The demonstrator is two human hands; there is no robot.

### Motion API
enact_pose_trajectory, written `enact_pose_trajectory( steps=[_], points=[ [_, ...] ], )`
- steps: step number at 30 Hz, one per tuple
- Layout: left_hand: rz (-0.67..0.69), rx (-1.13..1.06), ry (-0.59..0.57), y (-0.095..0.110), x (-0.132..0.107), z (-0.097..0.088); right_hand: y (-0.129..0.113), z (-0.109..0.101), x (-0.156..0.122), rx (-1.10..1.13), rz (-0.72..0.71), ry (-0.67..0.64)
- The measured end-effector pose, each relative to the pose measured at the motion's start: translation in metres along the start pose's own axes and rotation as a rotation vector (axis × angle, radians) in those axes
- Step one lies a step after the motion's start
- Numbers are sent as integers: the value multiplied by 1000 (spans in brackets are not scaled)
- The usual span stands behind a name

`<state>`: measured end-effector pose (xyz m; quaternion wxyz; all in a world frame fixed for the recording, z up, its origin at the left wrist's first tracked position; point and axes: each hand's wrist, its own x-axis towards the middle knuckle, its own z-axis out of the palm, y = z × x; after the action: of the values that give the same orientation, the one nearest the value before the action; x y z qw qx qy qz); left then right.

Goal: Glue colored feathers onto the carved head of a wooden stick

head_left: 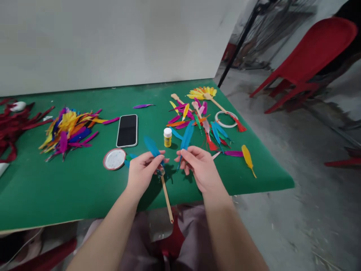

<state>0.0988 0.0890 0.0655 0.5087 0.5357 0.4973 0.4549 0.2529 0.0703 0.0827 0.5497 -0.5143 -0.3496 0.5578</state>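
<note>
My left hand (143, 171) is closed in a pinch on a blue feather (151, 146), whose tip points up and to the left. Just below those fingers is the head of a wooden-handled stick (167, 197); its handle reaches past the table's front edge, and I cannot tell whether the hand grips it. Between thumb and fingers, my right hand (200, 167) pinches a second blue feather (187, 136), held upright. Beyond the hands stands a small yellow bottle (167, 138) with a white cap. A round, red-rimmed lid (114, 159) lies left of my left hand, with green and blue feathers (129, 160) partly hidden beside it.
On the green table (84, 188) are a phone (127, 130), a pile of coloured feathers (70, 131) and dark red strips (17, 128). Rightward lie loose feathers, a yellow feather fan (201, 92), a white ring (221, 123) and a yellow feather (247, 156). A red chair (316, 52) stands beyond.
</note>
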Motion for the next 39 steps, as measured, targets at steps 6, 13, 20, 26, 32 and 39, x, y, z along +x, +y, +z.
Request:
enact_pose_trajectory(
  steps=[6, 13, 20, 26, 32, 39],
  points=[
    [18, -51, 55, -2, 2, -4, 17, 17, 3, -163, 4, -101],
    [-51, -199, 55, -4, 3, -7, 22, 23, 1, -201, 81, -239],
    [-65, -177, 89, -2, 3, -13, 26, 23, 6, -137, 59, -150],
    [-45, -110, 119, -2, 6, -21, 33, 13, 8, -343, 70, -43],
    [-36, -95, 85, -3, 6, -21, 39, 12, 9, -398, 62, 30],
    [-40, -92, 86, -4, 6, -22, 38, 12, 8, -414, 66, 28]
  ],
)
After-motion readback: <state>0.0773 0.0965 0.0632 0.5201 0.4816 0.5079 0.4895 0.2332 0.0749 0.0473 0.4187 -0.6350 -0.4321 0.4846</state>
